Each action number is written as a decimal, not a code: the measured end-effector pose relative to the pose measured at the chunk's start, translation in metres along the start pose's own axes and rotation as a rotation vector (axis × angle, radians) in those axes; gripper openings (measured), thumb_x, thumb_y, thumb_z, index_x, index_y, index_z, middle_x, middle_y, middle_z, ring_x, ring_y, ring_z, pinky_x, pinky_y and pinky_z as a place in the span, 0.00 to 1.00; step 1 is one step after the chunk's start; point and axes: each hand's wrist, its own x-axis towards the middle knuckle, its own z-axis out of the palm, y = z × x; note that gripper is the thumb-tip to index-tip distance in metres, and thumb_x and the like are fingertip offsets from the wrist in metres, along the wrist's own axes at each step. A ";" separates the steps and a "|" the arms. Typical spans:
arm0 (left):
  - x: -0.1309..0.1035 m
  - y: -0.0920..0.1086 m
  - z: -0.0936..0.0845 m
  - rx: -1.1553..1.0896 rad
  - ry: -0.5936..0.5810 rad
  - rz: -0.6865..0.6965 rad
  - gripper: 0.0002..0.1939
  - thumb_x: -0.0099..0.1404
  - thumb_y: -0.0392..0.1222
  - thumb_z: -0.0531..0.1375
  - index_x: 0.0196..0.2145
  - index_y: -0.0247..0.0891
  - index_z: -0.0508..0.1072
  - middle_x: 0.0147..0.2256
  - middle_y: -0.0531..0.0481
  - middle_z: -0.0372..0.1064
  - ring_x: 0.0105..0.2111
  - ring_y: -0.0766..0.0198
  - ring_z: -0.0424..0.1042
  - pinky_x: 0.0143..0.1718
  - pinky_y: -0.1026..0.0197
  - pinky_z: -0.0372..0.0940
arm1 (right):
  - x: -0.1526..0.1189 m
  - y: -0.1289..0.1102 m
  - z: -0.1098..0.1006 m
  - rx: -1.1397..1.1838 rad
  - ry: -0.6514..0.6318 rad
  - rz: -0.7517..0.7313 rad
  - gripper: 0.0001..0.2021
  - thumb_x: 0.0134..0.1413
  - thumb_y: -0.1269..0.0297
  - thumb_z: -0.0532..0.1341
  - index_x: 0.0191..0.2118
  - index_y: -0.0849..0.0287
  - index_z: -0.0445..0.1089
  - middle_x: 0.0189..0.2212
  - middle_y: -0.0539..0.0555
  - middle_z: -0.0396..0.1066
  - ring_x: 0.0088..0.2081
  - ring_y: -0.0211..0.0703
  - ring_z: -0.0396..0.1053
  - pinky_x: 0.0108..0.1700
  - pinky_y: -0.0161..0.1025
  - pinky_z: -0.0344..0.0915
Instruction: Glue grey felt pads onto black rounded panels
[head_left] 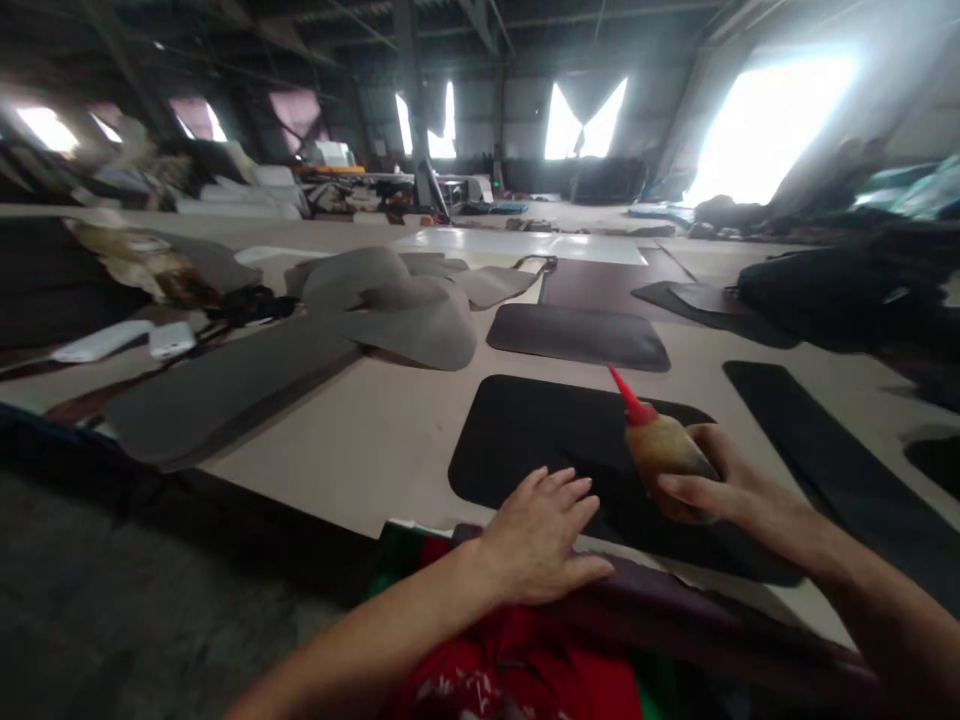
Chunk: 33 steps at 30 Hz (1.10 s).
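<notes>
A large black rounded panel (525,430) lies flat on the table in front of me. My left hand (546,535) rests with spread fingers at its near edge, holding nothing. In my right hand (712,480) is a yellowish-brown bottle (664,455) with a red pointed nozzle (628,393), held tilted above the right part of the panel. The nozzle points up and to the left. Beyond the black panel lies a smaller dark brown panel (577,335). Along the table's near edge runs a dark maroon strip (660,595).
Grey sheet pieces (405,310) lie at the left centre, beside a long grey stack (232,380). Two white objects (171,340) sit farther left. At right are a long black strip (832,440) and a dark heap of material (832,290).
</notes>
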 end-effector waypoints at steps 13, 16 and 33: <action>-0.006 0.000 0.000 0.044 0.025 0.084 0.38 0.68 0.69 0.51 0.61 0.34 0.63 0.64 0.39 0.60 0.66 0.49 0.55 0.67 0.41 0.50 | 0.001 -0.031 0.018 0.077 -0.004 -0.022 0.38 0.34 0.39 0.72 0.51 0.54 0.66 0.49 0.59 0.70 0.44 0.57 0.71 0.34 0.40 0.74; -0.004 0.001 -0.001 0.037 0.021 0.047 0.41 0.66 0.70 0.52 0.62 0.32 0.62 0.64 0.38 0.59 0.65 0.48 0.55 0.67 0.42 0.51 | 0.004 -0.035 0.024 0.067 -0.079 -0.067 0.31 0.39 0.43 0.71 0.46 0.55 0.64 0.40 0.57 0.71 0.37 0.50 0.70 0.30 0.37 0.70; -0.004 0.001 -0.004 -0.030 0.010 -0.080 0.43 0.63 0.75 0.51 0.63 0.40 0.62 0.63 0.39 0.60 0.64 0.39 0.55 0.66 0.31 0.48 | 0.023 -0.054 0.083 0.501 -0.161 -0.066 0.21 0.59 0.42 0.61 0.47 0.52 0.65 0.37 0.51 0.66 0.31 0.40 0.63 0.26 0.33 0.61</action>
